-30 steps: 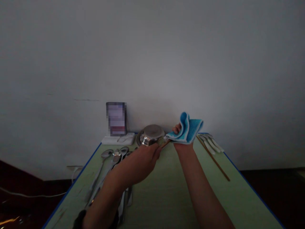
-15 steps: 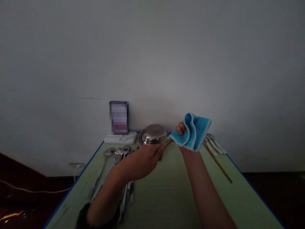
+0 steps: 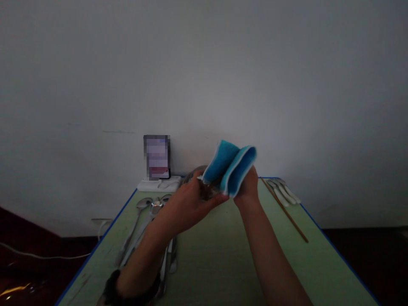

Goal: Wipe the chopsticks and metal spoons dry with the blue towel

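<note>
Blue cloth point(image 3: 221, 160), one piece, is held up above the table point(image 3: 216, 255) by the right hand point(image 3: 249, 187), whose fingers are mostly hidden behind it in the head view. Left thumb and fingers are spread at its near edge; whether it is pinched by the left hand point(image 3: 191, 197) cannot be told. One brown stick point(image 3: 288, 214) and three white-handled utensils point(image 3: 284, 194) are seen to the right, one screen point(image 3: 157, 155) to the left.
</note>
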`<state>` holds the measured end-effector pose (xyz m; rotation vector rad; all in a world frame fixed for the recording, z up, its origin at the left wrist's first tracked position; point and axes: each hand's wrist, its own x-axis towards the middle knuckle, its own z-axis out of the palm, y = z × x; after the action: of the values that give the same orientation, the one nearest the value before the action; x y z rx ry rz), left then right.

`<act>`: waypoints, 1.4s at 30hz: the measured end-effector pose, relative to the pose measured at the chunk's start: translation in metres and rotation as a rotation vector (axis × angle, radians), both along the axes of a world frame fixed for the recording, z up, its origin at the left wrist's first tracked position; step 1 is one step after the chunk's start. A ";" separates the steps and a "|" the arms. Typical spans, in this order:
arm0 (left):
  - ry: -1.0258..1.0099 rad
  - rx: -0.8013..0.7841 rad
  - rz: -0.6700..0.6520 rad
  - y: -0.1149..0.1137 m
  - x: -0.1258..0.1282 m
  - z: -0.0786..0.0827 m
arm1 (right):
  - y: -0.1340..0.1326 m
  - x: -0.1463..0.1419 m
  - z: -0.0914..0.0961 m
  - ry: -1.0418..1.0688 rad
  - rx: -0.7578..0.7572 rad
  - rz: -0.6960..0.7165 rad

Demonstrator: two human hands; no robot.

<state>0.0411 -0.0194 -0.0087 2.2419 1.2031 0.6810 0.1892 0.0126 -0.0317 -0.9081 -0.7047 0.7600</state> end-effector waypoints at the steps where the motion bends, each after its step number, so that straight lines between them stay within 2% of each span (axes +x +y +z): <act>1: -0.027 0.012 -0.010 0.000 0.000 0.001 | -0.002 -0.003 0.002 -0.018 -0.036 -0.004; 3: -0.081 0.025 -0.037 -0.001 0.001 0.003 | -0.005 -0.007 0.005 -0.036 -0.067 -0.007; 6: -0.122 0.033 -0.052 -0.002 0.000 0.004 | -0.010 -0.008 0.009 -0.033 -0.033 0.009; 13: -0.235 0.018 0.166 0.002 -0.002 0.002 | -0.015 -0.007 0.018 -0.023 0.033 0.045; 16: -0.284 -0.040 0.116 -0.002 -0.004 0.006 | -0.011 -0.008 0.013 -0.017 0.027 0.039; 20: -0.307 -0.045 0.002 -0.005 -0.004 0.008 | -0.007 -0.007 0.006 -0.094 0.016 -0.047; 24: -0.237 0.028 0.101 0.002 -0.003 0.003 | -0.006 -0.007 0.005 -0.145 0.026 -0.064; 26: -0.167 0.065 0.155 0.008 -0.003 0.002 | -0.006 -0.008 0.005 -0.087 0.045 0.020; 29: -0.160 0.051 0.148 0.014 -0.005 0.002 | -0.004 -0.011 0.005 0.052 0.094 0.145; 33: -0.189 -0.010 0.105 0.017 -0.005 -0.001 | -0.002 -0.015 0.004 0.176 0.127 0.119; 38: -0.311 -0.147 0.141 0.019 -0.003 -0.007 | -0.003 -0.018 0.007 0.302 0.173 0.186; 42: -0.375 -0.206 0.158 0.020 -0.004 -0.008 | -0.005 -0.019 0.010 0.298 0.175 0.153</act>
<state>0.0374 0.0003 -0.0166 1.7667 1.2042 0.9439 0.1700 0.0076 -0.0215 -0.5708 -0.5704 0.9310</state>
